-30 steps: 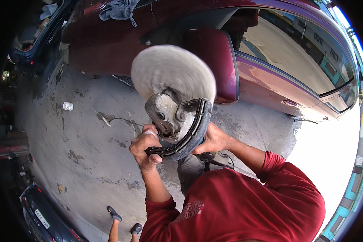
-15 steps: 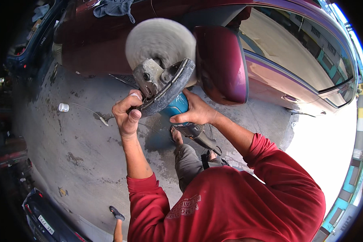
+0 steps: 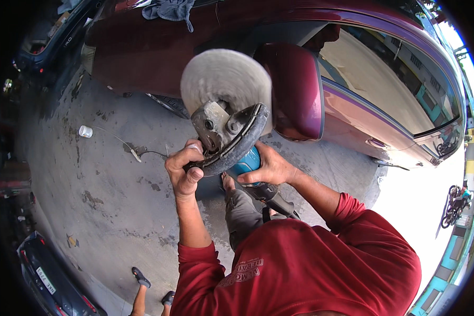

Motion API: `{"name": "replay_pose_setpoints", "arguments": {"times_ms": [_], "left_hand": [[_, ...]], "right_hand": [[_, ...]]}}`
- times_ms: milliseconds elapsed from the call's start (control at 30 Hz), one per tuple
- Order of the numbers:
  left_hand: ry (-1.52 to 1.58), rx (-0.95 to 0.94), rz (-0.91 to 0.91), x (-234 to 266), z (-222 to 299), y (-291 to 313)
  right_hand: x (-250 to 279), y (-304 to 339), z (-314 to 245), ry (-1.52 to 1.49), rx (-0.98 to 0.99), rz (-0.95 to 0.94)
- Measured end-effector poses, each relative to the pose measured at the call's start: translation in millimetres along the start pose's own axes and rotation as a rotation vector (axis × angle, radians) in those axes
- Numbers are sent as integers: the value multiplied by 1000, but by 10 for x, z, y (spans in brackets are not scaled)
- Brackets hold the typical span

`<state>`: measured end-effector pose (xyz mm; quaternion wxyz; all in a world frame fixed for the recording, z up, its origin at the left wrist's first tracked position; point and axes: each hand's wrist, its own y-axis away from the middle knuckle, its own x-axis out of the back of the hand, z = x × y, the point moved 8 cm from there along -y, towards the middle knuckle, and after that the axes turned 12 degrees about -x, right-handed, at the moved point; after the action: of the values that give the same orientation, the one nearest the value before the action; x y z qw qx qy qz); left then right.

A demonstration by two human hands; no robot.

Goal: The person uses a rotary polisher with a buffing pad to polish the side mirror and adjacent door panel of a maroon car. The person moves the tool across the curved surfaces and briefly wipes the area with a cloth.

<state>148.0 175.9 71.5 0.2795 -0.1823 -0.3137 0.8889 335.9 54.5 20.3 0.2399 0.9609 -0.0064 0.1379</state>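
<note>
My left hand (image 3: 185, 171) is closed round the curved grey loop handle of a rotary polisher. On the blue motor body of the polisher (image 3: 247, 163), my right hand (image 3: 273, 165) is wrapped with its thumb on top. The round white wool pad (image 3: 221, 76) at its far end is blurred as if spinning. This pad overlaps the left edge of a maroon side mirror (image 3: 300, 87) in the picture. I cannot tell whether it touches the mirror or the maroon car (image 3: 131, 50) behind.
A grey cloth (image 3: 169, 11) lies on the car. On the concrete floor, a white cup (image 3: 86, 131) and a cable (image 3: 135, 154) lie to the left. A dark car (image 3: 58, 276) stands at lower left, near another person's feet (image 3: 140, 277). Motorcycles (image 3: 453, 208) are outside at right.
The polisher and both hands have shifted right and nearer to me. The whole view has moved slightly. Another person's second foot and the motorcycles have come into view.
</note>
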Motion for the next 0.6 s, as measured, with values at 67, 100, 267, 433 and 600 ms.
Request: {"name": "replay_pose_setpoints", "arguments": {"times_ms": [67, 100, 267, 433, 600], "left_hand": [[-9, 29, -7, 152, -160, -339], [-13, 30, -8, 206, -200, -496], [-107, 187, -76, 156, 24, -724], [-211, 210, -21, -274, 715, -422], [-212, 152, -75, -781, 1279, -212]], "right_hand": [[34, -269, -166, -97, -37, -35], [65, -344, -273, -162, -11, -28], [220, -203, -547, -267, 1, -102], [255, 498, -550, -243, -40, -261], [294, 1231, -481, -272, -68, -309]]}}
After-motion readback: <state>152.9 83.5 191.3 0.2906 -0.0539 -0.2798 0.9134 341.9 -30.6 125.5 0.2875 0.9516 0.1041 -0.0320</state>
